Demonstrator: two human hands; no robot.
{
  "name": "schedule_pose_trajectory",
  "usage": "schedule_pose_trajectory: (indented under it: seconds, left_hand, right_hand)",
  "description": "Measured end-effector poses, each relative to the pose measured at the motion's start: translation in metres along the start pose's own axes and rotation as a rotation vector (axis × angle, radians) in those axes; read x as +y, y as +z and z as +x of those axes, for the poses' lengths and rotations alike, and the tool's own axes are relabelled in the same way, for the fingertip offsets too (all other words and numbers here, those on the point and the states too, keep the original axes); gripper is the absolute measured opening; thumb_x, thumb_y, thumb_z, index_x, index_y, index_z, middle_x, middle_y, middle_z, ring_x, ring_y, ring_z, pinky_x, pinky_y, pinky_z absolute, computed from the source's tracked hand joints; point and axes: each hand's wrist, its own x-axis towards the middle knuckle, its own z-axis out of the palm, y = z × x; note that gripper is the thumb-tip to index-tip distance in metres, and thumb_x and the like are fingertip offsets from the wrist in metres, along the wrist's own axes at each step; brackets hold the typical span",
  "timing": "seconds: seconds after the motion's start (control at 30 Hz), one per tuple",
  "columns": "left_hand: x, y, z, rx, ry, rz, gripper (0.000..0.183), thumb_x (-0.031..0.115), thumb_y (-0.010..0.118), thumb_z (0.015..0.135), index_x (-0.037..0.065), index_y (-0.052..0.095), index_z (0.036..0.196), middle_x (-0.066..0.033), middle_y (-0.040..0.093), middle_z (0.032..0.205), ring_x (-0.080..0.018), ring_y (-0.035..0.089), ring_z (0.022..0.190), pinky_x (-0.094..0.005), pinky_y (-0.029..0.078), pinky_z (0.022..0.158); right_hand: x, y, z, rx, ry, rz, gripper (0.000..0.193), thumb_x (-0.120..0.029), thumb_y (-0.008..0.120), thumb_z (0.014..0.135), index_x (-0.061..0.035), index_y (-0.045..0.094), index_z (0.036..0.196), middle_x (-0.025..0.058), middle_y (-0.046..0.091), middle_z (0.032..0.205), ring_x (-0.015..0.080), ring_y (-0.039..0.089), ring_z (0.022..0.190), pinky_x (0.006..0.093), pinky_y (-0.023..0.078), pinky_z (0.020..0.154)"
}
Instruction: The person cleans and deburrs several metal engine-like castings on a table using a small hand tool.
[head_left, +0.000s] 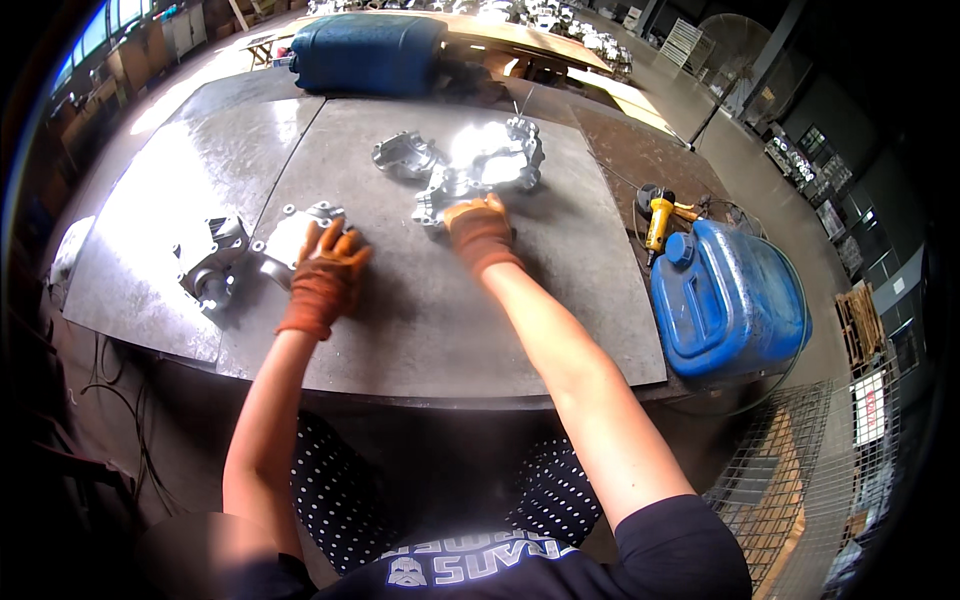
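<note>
The left hand (325, 272), in an orange glove, lies with its fingers spread over the near edge of a flat casting (292, 238), touching it rather than gripping it. The right hand (478, 228), gloved the same, has its fingers curled onto the near end of a large bright casting (490, 165) at its 12 o'clock; whether it grips or only presses I cannot tell.

A blocky casting (212, 262) sits at 9 o'clock from the left hand, just beside the flat one. A small casting (405, 155) lies at 11 o'clock from the right hand, close to the large one.

All rest on a steel table (440, 330), grey and scuffed, made of plates butted together with seams running away from the person; glare whitens its far left part. A dark blue drum (368, 52) lies at the table's 12 o'clock edge. At 3 o'clock a blue jerrycan (728, 300) stands off the table, with a yellow grinder (659, 220) just beyond it.

Around is a workshop: concrete floor, windows at 10 o'clock, more castings piled at 12 o'clock, a wire cage (790, 470) at 4 o'clock.
</note>
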Motion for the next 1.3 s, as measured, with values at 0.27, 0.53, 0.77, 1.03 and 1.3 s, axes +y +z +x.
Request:
schedule_pose_trajectory:
  seconds: [0.27, 0.53, 0.77, 1.03, 1.3]
  left_hand:
    - [0.016, -0.011, 0.031, 0.231, -0.154, -0.163, 0.042, 0.019, 0.067, 0.085, 0.016, 0.063, 0.127, -0.0093, 0.064, 0.129, -0.0318, 0.054, 0.128, -0.0459, 0.038, 0.11]
    - [0.133, -0.006, 0.117, -0.303, -0.316, -0.206, 0.057, 0.05, 0.069, 0.084, 0.009, 0.066, 0.123, -0.0157, 0.068, 0.122, -0.0309, 0.063, 0.117, -0.0461, 0.042, 0.1]
    - [0.179, 0.057, 0.132, -0.101, -0.442, -0.083, 0.022, 0.018, 0.057, 0.093, 0.017, 0.075, 0.105, -0.0043, 0.076, 0.101, -0.028, 0.07, 0.101, -0.0445, 0.043, 0.089]
    - [0.138, 0.006, 0.054, -0.26, 0.458, -0.225, 0.05, 0.012, 0.041, 0.098, 0.028, 0.049, 0.144, -0.0046, 0.056, 0.144, -0.0236, 0.041, 0.145, -0.0451, 0.018, 0.125]
    - [0.058, -0.028, 0.023, -0.167, 0.479, -0.113, 0.027, 0.024, 0.053, 0.097, 0.036, 0.07, 0.115, 0.0074, 0.064, 0.131, -0.0168, 0.047, 0.138, -0.04, 0.024, 0.123]
  right_hand:
    - [-0.047, -0.046, -0.123, -0.174, -0.053, 0.381, 0.026, -0.023, 0.068, 0.086, -0.0095, 0.068, 0.108, 0.0163, 0.074, 0.1, 0.0311, 0.072, 0.097, 0.0429, 0.054, 0.079]
    - [-0.012, -0.027, -0.202, 0.303, 0.022, 1.389, 0.034, 0.002, 0.057, 0.095, -0.0018, 0.059, 0.129, 0.0102, 0.07, 0.104, 0.0188, 0.069, 0.092, 0.0318, 0.056, 0.082]
    - [0.05, -0.056, -0.24, -0.175, 0.778, 1.662, 0.042, -0.039, 0.057, 0.102, -0.0059, 0.062, 0.127, 0.0092, 0.068, 0.098, 0.0197, 0.067, 0.075, 0.0331, 0.053, 0.06]
    - [0.101, -0.042, -0.268, -0.276, 0.75, 1.792, 0.046, -0.043, 0.052, 0.104, -0.0044, 0.062, 0.127, 0.0113, 0.071, 0.101, 0.0227, 0.069, 0.078, 0.0358, 0.055, 0.065]
    - [0.122, -0.014, -0.267, -0.175, 0.262, 1.478, 0.029, -0.013, 0.053, 0.102, -0.0061, 0.061, 0.128, 0.0021, 0.066, 0.089, 0.0089, 0.062, 0.082, 0.0238, 0.048, 0.064]
